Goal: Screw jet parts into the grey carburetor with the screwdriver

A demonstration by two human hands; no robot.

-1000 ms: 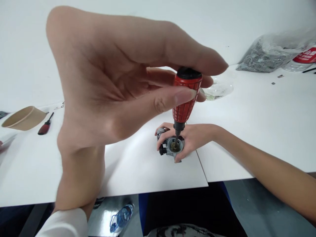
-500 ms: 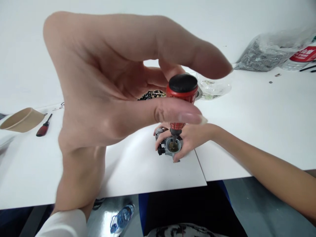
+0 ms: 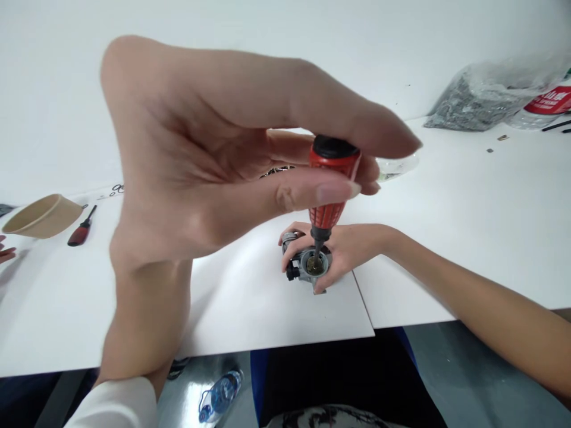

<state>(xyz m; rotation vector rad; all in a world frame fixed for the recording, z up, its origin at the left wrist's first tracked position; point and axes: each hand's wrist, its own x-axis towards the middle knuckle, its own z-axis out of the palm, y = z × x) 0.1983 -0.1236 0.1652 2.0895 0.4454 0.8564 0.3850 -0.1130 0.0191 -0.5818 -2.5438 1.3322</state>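
My left hand (image 3: 214, 154) is large in the foreground, its thumb and fingers closed round the red handle of a screwdriver (image 3: 328, 217). The handle has a black cap, and the index finger lies over its far side. From the handle the shank runs down, slightly tilted, into the round opening of a small grey metal carburetor (image 3: 307, 267). Its very tip is hard to make out inside the bore. My right hand (image 3: 341, 252) wraps round the carburetor from the right, fingers over the far side and thumb along the near side, against the white table (image 3: 267, 315).
At left lie a second red-handled screwdriver (image 3: 80, 233) and a beige bowl (image 3: 42, 215); another person's hand (image 3: 6, 252) shows at the edge. A plastic bag of small metal parts (image 3: 477, 98) and a red-labelled bottle (image 3: 548, 104) stand back right. A blue bottle (image 3: 223, 389) is on the floor.
My left fingers have shifted round the screwdriver handle: the index finger now partly covers the cap and other fingertips show behind. The handle leans a little more right. Another person's hand has appeared at left.
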